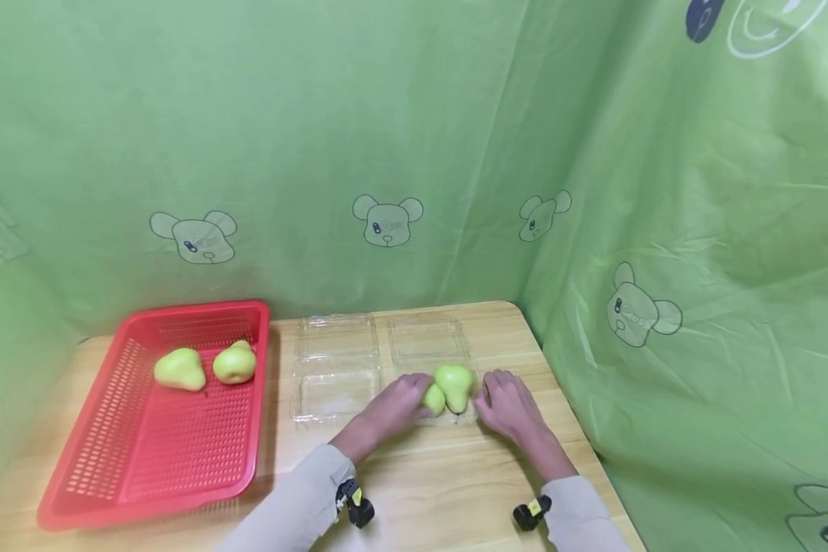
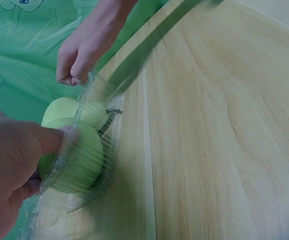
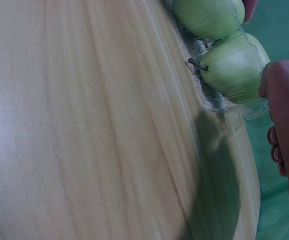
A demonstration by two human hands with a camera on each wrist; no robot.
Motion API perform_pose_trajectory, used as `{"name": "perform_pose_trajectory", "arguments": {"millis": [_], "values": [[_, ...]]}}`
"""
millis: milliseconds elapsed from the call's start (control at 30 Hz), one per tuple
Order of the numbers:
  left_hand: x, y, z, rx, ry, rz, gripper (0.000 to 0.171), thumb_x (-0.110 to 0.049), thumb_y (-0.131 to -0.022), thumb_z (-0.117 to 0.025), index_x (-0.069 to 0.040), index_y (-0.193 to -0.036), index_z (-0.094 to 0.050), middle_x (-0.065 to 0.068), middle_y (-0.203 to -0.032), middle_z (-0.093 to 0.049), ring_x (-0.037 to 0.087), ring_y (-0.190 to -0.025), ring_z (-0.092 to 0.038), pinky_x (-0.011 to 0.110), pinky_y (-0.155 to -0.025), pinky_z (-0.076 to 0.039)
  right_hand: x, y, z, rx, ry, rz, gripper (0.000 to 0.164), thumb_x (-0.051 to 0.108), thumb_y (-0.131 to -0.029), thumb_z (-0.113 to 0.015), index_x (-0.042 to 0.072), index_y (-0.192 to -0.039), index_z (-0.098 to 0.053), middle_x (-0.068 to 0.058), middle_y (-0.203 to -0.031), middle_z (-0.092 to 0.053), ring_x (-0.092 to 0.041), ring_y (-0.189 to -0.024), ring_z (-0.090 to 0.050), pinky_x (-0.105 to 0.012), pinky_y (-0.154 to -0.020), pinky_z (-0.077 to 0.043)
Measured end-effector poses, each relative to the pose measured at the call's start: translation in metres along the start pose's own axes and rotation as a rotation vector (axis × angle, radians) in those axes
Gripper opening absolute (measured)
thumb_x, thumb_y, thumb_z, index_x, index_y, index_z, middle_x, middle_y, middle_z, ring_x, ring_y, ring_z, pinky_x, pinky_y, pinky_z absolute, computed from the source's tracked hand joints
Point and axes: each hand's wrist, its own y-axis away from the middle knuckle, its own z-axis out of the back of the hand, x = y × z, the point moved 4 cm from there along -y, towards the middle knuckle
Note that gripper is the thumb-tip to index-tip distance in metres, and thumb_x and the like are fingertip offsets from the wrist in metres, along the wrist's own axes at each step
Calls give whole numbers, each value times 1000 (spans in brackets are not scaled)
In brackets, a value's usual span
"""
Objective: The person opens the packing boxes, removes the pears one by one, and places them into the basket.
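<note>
Two green pears lie side by side in a clear plastic clamshell box point(image 3: 217, 106) on the table. My left hand point(image 1: 396, 402) grips the left pear point(image 2: 87, 155), with the thumb over it at the box wall. The right pear point(image 1: 454, 383) lies with its stem toward the front edge of the box, as the right wrist view shows point(image 3: 232, 67). At the box's right side, my right hand point(image 1: 509, 405) has curled fingers and pinches the rim between thumb and fingers. The box's lid lies back behind the pears.
A red plastic basket point(image 1: 257, 414) on the left holds two more pears, one point(image 1: 181, 369) left of the other point(image 1: 234, 363). Another clear clamshell box point(image 1: 338, 391) lies opened between basket and hands. Green curtains point(image 1: 455, 153) hang behind and right of the wooden table point(image 1: 428, 491).
</note>
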Motion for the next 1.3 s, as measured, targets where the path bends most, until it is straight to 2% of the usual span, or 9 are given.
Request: {"name": "perform_pose_trajectory", "arguments": {"millis": [133,367,533,633,767,900,967,1100,1300], "values": [[0,0,-1,15,14,-15,49,-14,-89,-80,-3,-133,-62,11,-128,-72,23,-116,-70,28,-102,-60,0,-1,0,4,9,-5,18,19,-86,-62,13,-75,-50,-1,-72,-47,-19,-69,-44,-38,-68,-47],[1,2,1,42,55,-18,49,-12,-87,-80,-13,-133,-64,1,-117,-75,14,-106,-71,24,-95,-60,1,-1,-2,-8,11,-4,18,20,-85,-64,14,-74,-50,0,-71,-48,-18,-68,-45,-36,-67,-48],[1,2,4,38,27,-46,47,-12,-87,-81,-13,-132,-65,1,-114,-77,15,-104,-73,24,-93,-61,2,0,-4,24,-4,-31,18,20,-85,-64,14,-74,-51,1,-71,-48,-16,-67,-43,-30,-63,-44],[0,3,8,22,3,-73,50,-15,-88,-80,-12,-135,-63,6,-123,-76,19,-109,-74,28,-98,-62,3,0,-4,38,-1,-46,19,20,-85,-64,15,-74,-51,1,-71,-47,-15,-67,-42,-28,-62,-42],[-3,1,17,-27,1,-105,57,-17,-89,-79,-9,-141,-60,12,-138,-69,25,-121,-72,32,-107,-59,3,1,-2,32,0,-54,20,20,-86,-65,14,-74,-51,0,-71,-48,-16,-68,-43,-29,-62,-43],[-6,0,28,-70,89,-90,61,-13,-86,-81,-7,-143,-59,12,-140,-68,25,-122,-71,29,-106,-58,2,1,0,18,0,-52,21,20,-87,-67,14,-74,-52,0,-71,-48,-17,-68,-44,-30,-63,-44],[-7,-1,33,-75,127,-64,64,-13,-86,-81,-8,-145,-58,12,-140,-67,25,-122,-71,28,-106,-58,2,1,-1,15,4,-52,21,20,-87,-67,14,-74,-51,1,-71,-48,-16,-68,-44,-30,-63,-44],[-7,-1,44,-62,138,-36,65,-17,-86,-81,-9,-146,-57,11,-139,-69,24,-120,-72,28,-106,-58,1,2,-1,7,4,-45,21,20,-87,-66,15,-73,-51,2,-69,-48,-15,-66,-43,-28,-61,-43],[-1,0,62,-63,137,-41,66,-14,-85,-83,-7,-145,-58,13,-143,-65,28,-124,-70,34,-109,-57,2,0,1,-12,-1,-19,22,17,-86,-65,16,-71,-49,4,-65,-46,-14,-62,-41,-26,-56,-40]]}}
